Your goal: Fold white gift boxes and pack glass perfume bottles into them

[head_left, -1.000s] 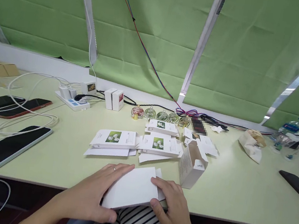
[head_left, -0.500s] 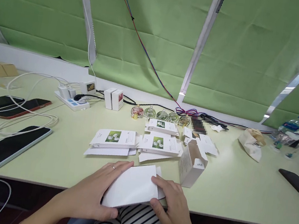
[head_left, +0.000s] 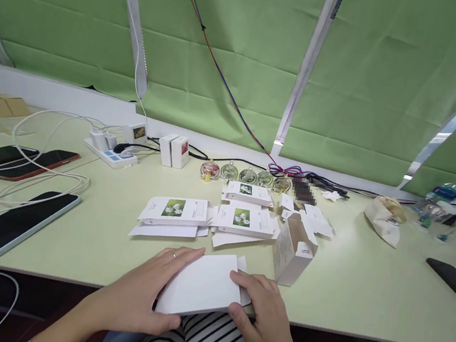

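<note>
A plain white folding carton (head_left: 206, 281) lies across the table's front edge, blank face up, with a flap sticking out at its right end. My left hand (head_left: 145, 289) grips its left end, fingers along the far side and thumb at the near corner. At the other end my right hand (head_left: 262, 309) holds the carton, fingertips on the top face and thumb at the near edge. The underside is hidden. Just beyond my right hand stands an upright white box (head_left: 295, 254) with its top open. Flattened-looking printed cartons lie farther back, including one (head_left: 175, 212) at the left.
Several round glass bottles (head_left: 248, 176) stand in a row behind the cartons. Two small white boxes (head_left: 172, 151) stand left of them. Phones, a white cable (head_left: 41, 170) and a power strip (head_left: 111, 156) occupy the left side. A crumpled bag (head_left: 384, 221) sits at the right.
The carton between my hands has taken a slightly more squared shape, with its narrow near side showing more clearly. Both hands stay almost in place.
</note>
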Action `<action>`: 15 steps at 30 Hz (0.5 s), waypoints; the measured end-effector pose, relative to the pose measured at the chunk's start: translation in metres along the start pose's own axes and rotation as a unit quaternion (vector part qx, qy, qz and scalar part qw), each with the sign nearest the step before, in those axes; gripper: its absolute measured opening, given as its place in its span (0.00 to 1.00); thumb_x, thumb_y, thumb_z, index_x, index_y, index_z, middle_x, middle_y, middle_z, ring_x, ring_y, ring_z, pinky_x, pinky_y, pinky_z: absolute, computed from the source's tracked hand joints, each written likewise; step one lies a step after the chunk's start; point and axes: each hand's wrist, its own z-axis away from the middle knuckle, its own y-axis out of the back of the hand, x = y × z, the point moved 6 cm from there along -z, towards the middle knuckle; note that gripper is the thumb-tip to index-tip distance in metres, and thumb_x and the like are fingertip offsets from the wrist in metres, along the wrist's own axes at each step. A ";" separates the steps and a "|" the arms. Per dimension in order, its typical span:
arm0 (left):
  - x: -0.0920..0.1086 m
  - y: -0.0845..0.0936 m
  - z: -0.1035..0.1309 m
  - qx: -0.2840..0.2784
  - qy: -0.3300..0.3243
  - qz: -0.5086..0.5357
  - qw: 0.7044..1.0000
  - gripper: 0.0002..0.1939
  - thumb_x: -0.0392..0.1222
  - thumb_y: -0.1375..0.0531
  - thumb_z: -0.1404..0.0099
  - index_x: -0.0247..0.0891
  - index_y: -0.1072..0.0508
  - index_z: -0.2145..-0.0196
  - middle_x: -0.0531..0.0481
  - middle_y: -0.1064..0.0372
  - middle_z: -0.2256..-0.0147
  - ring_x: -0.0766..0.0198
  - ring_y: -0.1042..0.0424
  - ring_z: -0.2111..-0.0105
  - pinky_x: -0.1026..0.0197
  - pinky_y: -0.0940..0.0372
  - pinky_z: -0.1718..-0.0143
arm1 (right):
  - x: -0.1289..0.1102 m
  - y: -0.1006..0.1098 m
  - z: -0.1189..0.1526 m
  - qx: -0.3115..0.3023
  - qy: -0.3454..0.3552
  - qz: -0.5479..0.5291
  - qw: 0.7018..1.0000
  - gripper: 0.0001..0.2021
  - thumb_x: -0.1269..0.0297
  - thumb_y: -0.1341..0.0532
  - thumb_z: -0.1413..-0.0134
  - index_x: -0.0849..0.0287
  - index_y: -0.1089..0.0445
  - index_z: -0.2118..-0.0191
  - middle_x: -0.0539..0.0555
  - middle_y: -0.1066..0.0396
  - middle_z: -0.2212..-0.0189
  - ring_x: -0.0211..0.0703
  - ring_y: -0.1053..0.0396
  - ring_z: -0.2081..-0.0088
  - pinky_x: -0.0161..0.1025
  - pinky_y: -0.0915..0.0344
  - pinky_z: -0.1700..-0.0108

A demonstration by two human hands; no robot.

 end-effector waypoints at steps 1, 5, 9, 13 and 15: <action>0.000 0.000 0.000 0.002 -0.002 0.001 1.000 0.47 0.53 0.38 0.46 0.45 0.58 0.36 0.44 0.53 0.37 0.42 0.51 0.40 0.42 0.50 0.42 | 0.000 0.000 0.000 0.002 0.001 0.000 1.000 0.17 0.53 0.49 0.38 0.54 0.37 0.49 0.52 0.27 0.55 0.46 0.32 0.56 0.42 0.36 0.57; 0.000 0.000 0.001 0.008 -0.007 0.004 1.000 0.47 0.51 0.37 0.46 0.46 0.58 0.36 0.45 0.54 0.37 0.43 0.52 0.39 0.43 0.50 0.41 | 0.000 0.000 0.000 0.007 0.006 0.003 1.000 0.17 0.52 0.49 0.39 0.54 0.37 0.49 0.52 0.28 0.54 0.46 0.32 0.56 0.42 0.36 0.56; 0.000 -0.001 0.001 0.004 -0.008 0.004 1.000 0.47 0.51 0.37 0.46 0.46 0.58 0.36 0.44 0.53 0.37 0.43 0.52 0.40 0.43 0.50 0.41 | 0.002 -0.001 0.001 0.007 0.007 0.004 1.000 0.17 0.52 0.49 0.39 0.53 0.37 0.48 0.52 0.28 0.53 0.47 0.32 0.55 0.43 0.36 0.56; 0.001 0.000 0.000 0.006 -0.010 0.004 1.000 0.46 0.50 0.37 0.45 0.45 0.57 0.36 0.43 0.52 0.38 0.43 0.51 0.40 0.43 0.50 0.41 | 0.002 -0.002 0.001 0.004 0.005 0.005 1.000 0.17 0.52 0.49 0.39 0.53 0.37 0.48 0.52 0.28 0.53 0.47 0.32 0.55 0.43 0.36 0.55; 0.000 0.000 0.000 0.004 -0.010 0.005 1.000 0.46 0.51 0.37 0.46 0.45 0.57 0.36 0.44 0.52 0.38 0.43 0.51 0.40 0.43 0.50 0.41 | 0.002 -0.001 0.000 0.003 0.009 0.007 1.000 0.18 0.52 0.49 0.39 0.53 0.37 0.48 0.52 0.28 0.52 0.47 0.32 0.55 0.43 0.36 0.55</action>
